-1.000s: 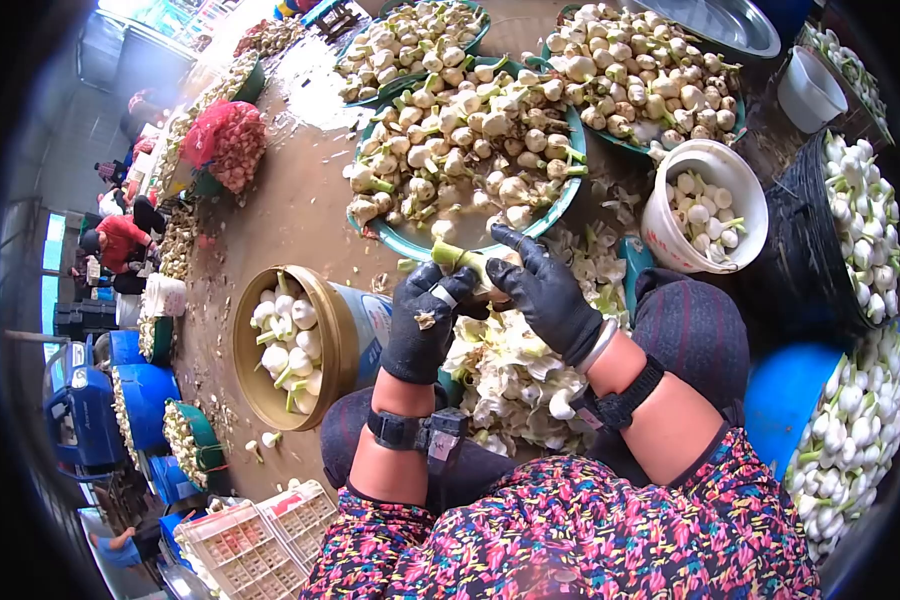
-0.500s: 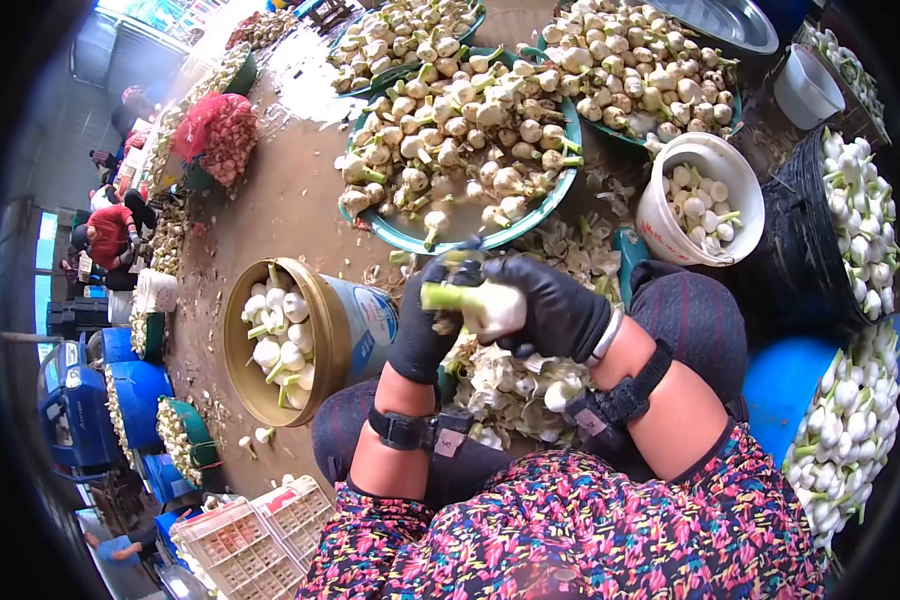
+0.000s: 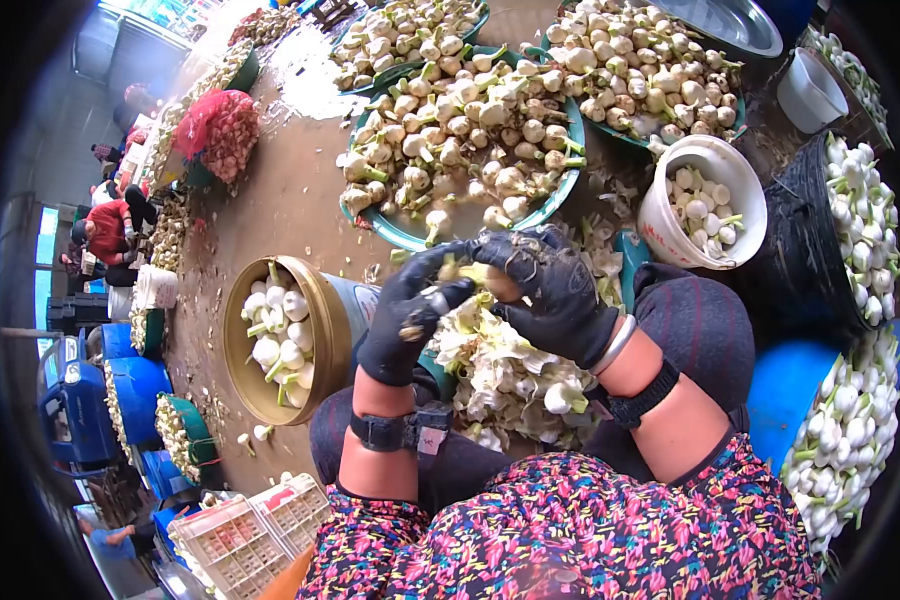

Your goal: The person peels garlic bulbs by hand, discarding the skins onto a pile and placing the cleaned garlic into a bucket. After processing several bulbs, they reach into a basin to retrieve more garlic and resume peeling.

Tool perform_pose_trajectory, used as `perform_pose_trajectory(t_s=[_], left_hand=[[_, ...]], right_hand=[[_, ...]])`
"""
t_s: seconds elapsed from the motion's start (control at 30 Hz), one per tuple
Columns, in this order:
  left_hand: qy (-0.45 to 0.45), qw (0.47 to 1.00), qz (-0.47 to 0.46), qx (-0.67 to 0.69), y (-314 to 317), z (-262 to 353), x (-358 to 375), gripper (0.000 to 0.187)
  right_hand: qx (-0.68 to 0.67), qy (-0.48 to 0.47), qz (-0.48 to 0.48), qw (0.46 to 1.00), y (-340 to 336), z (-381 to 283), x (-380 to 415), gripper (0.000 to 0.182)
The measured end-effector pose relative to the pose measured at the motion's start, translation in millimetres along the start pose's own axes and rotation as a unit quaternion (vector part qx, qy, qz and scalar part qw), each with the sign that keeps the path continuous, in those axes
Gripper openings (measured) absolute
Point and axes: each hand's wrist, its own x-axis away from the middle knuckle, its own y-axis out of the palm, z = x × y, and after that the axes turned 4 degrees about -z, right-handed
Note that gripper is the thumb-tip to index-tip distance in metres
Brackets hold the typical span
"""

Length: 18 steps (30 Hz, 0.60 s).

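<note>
A garlic bulb (image 3: pixel 498 284) with a short stem is held between my two black-gloved hands, mostly covered by fingers. My left hand (image 3: pixel 402 318) pinches at the stem end, its thumb wrapped in something greyish. My right hand (image 3: pixel 555 295) curls around the bulb from the other side; bits of skin cling to its glove. Below the hands, between my knees, lies a heap of papery garlic peelings (image 3: pixel 505 370). Just beyond them stands a wide green-rimmed basin (image 3: pixel 415 240) of unpeeled garlic bulbs.
At left, a tipped bucket (image 3: pixel 335 345) holds white peeled garlic. To the right are a white bucket (image 3: pixel 655 225) of bulbs, a black container (image 3: pixel 780 235) and a blue one (image 3: pixel 785 390), near heaps of white garlic. People work at far left, past a red mesh sack (image 3: pixel 215 135).
Both hands have risen slightly and turned. The bulb, plainly visible before with its green stem pointing left, is now largely hidden by my fingers.
</note>
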Motion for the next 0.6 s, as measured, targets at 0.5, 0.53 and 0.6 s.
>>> perform_pose_trajectory(t_s=[0.5,0.53,0.6], left_hand=[[0.198,0.849,0.056,-0.486,21.5,-25.4,-7.6,0.023],[0.201,0.869,0.043,-0.45,20.0,-29.4,-7.4,0.024],[0.204,0.888,0.031,-0.411,23.2,-27.7,-6.6,0.024]], right_hand=[[0.086,0.155,-0.058,0.982,27.4,-4.3,11.1,0.051],[0.081,0.178,-0.067,0.978,30.5,-2.8,11.8,0.051],[0.119,0.222,-0.123,0.96,34.0,2.8,10.4,0.049]])
